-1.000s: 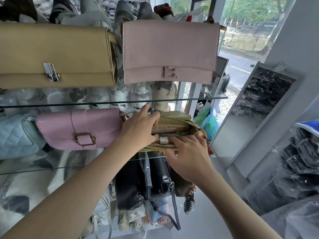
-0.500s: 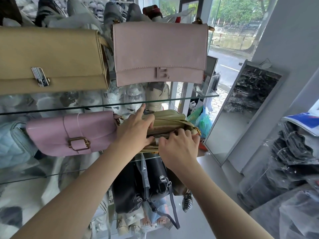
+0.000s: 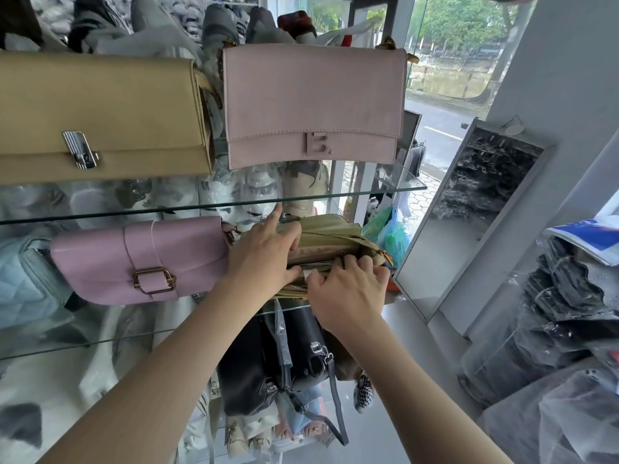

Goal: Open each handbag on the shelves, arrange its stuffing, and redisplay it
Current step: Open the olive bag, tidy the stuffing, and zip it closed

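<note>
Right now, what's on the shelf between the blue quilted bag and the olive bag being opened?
A lilac buckled bag lies there, left of the olive bag, as the head view shows.

The bay between the upper glass shelf (image 3: 368, 193) and the middle glass shelf (image 3: 100, 342) is low: the olive handbag (image 3: 335, 229) fills most of its height, and the raised forefinger of the left hand (image 3: 264, 249) lies just under the upper shelf's edge. The lilac handbag (image 3: 134, 259) stands just beside the olive one and closes the left side. The shelves' right end is open, with green and blue plastic bags (image 3: 388, 236) behind. Both forearms take the front approach, and the right hand (image 3: 348, 289) covers the bag's mouth. Black bags (image 3: 254, 370) hang below the middle shelf. A leaning mirror (image 3: 469, 222) and wrapped stock (image 3: 569, 296) bound the floor aisle on the right.
</note>
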